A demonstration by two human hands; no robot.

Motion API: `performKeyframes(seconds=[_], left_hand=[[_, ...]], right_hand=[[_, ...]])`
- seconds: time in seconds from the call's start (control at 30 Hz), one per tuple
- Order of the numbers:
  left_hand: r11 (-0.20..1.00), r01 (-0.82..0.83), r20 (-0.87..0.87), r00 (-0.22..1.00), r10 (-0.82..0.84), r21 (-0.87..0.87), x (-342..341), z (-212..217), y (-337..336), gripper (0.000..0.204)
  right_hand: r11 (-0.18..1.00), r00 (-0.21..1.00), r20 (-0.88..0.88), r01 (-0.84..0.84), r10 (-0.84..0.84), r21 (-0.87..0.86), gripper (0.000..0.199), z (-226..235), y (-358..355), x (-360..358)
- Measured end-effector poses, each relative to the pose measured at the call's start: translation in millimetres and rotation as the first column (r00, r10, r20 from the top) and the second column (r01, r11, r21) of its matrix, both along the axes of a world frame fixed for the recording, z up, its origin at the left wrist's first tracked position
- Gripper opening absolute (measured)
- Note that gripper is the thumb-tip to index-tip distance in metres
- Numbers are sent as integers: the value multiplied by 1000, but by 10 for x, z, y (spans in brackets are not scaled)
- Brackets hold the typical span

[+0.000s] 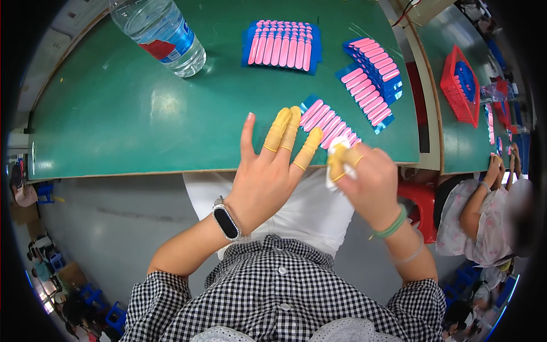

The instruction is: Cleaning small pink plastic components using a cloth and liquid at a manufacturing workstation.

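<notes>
A blue sheet bearing a row of long pink rounded pieces (pixel 323 121) lies slantwise near the table's front edge. My left hand (pixel 268 171) rests beside it, palm down with fingers stretched; yellow finger cots cover several of them. Two of its fingertips reach the sheet's left side, though I cannot tell how firmly they press. My right hand (pixel 369 179), slightly blurred and also wearing yellow finger cots, pinches a crumpled white cloth or tissue (pixel 332 181) against the lower right end of the row. That end of the sheet is partly hidden.
On the green table (pixel 142 119) stands a clear water bottle (pixel 165 43). Further back lies a stack of similar pink-and-blue sheets (pixel 282 47); more sheets (pixel 373 74) overlap at right. Beyond are a red basket (pixel 460 85), a red stool (pixel 419 205) and a co-worker's arm (pixel 476 199).
</notes>
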State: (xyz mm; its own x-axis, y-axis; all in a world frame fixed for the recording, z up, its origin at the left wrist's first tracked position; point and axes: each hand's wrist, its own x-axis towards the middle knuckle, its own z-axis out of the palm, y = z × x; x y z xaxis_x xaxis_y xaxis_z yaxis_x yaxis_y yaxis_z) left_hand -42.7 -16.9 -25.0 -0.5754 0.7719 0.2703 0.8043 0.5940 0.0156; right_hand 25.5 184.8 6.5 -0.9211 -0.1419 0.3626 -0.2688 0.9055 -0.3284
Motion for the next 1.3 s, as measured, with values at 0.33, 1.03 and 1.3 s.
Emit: performKeyframes(seconds=[0.33,1.03,1.3], left_hand=[[992,11,68,998,-20,127,6,55,27,74],[988,103,-2,995,-104,116,-1204,354,1273,63],[974,2,-24,1000,4,225,-1189,516,889,53]], right_hand=[[803,952,139,306,-273,-511,15,-69,510,-37],[175,634,-153,-28,-758,-984,11,-398,900,-338],[180,658,-148,-20,-739,-983,11,-365,899,-319]])
